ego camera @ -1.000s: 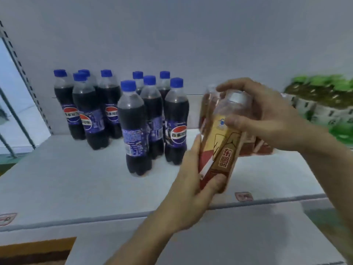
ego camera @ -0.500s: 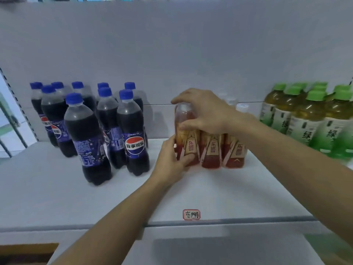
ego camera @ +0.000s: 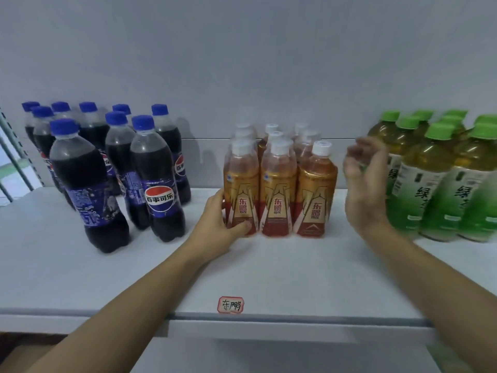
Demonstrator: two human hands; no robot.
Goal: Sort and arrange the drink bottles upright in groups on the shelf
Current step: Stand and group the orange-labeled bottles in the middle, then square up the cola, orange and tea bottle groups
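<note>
**Hands at the middle group of bottles**

Touching the front left orange bottle (ego camera: 241, 189), the left hand (ego camera: 219, 227) wraps its fingers and thumb around the low part of it. The right hand (ego camera: 361, 181) is up in the air, just to the right of the orange bottles (ego camera: 279, 181). Its fingers are curled but loose, and it holds nothing. It is a bit blurry.

The orange bottles stand upright in tight rows in the middle of the shelf (ego camera: 269, 270). The cola bottles (ego camera: 107, 168) with blue caps stand upright on the left, with a clear gap between them and the orange ones. The green tea bottles (ego camera: 441, 179) stand upright on the right, close behind the right hand.

In front of all the bottles the shelf is bare and wide, right up to its front edge. A small red-rimmed label (ego camera: 230, 304) sits near that edge.

The back bottles are partly hidden by the front ones. The green group is cut off at the right side and looks smeared. The shelf is white, and the wall (ego camera: 242, 63) behind it is plain and pale.
</note>
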